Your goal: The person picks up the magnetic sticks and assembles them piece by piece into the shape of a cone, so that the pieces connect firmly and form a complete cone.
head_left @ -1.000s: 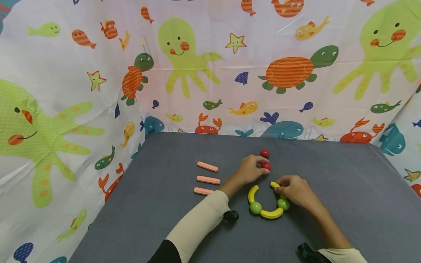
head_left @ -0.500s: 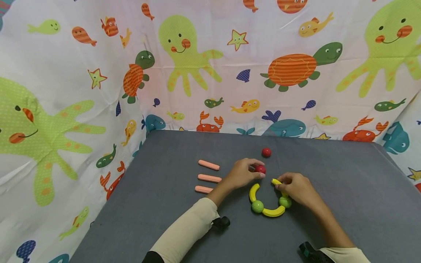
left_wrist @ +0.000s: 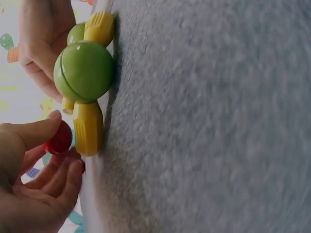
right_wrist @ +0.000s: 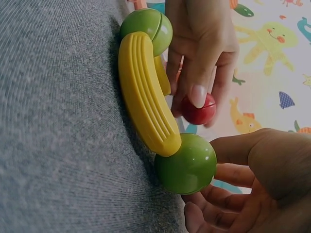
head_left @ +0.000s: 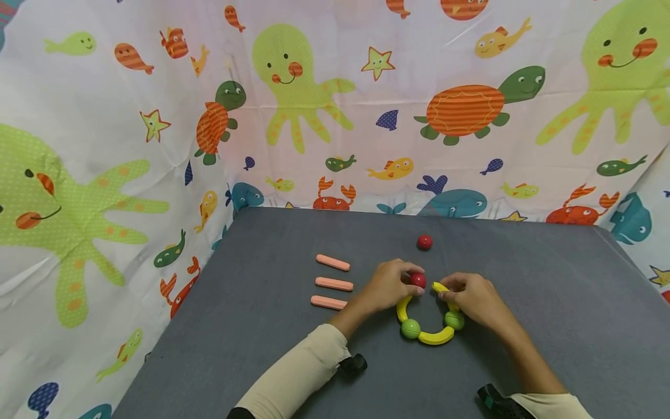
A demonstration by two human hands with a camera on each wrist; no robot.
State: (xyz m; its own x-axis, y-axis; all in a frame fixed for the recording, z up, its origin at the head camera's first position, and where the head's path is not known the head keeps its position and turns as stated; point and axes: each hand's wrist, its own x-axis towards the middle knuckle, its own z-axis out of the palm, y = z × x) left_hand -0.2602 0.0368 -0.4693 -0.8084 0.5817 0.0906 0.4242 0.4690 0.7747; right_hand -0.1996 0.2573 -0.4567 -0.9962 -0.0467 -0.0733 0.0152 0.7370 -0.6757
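Note:
My left hand (head_left: 388,284) pinches a red ball (head_left: 418,280) between thumb and fingers, just off the top end of the left yellow curved piece (head_left: 402,309). Whether the two touch, I cannot tell. That piece belongs to a U-shaped chain with a left green ball (head_left: 410,329), a bottom yellow curved piece (head_left: 436,338) and a right green ball (head_left: 454,320). At the chain's other end, my right hand (head_left: 475,298) pinches the right yellow curved piece (head_left: 438,287), partly covering it. In the right wrist view the held red ball (right_wrist: 199,110) shows beyond the chain.
A second red ball (head_left: 424,242) lies farther back on the grey table (head_left: 251,326). Left of my left hand, three pink sticks (head_left: 334,284) lie in a column. A printed sea-animal curtain (head_left: 324,128) hangs behind the table.
My left hand has drawn the red ball away from the far red ball, toward me, to the chain's left end. My right hand stays on its yellow curved piece.

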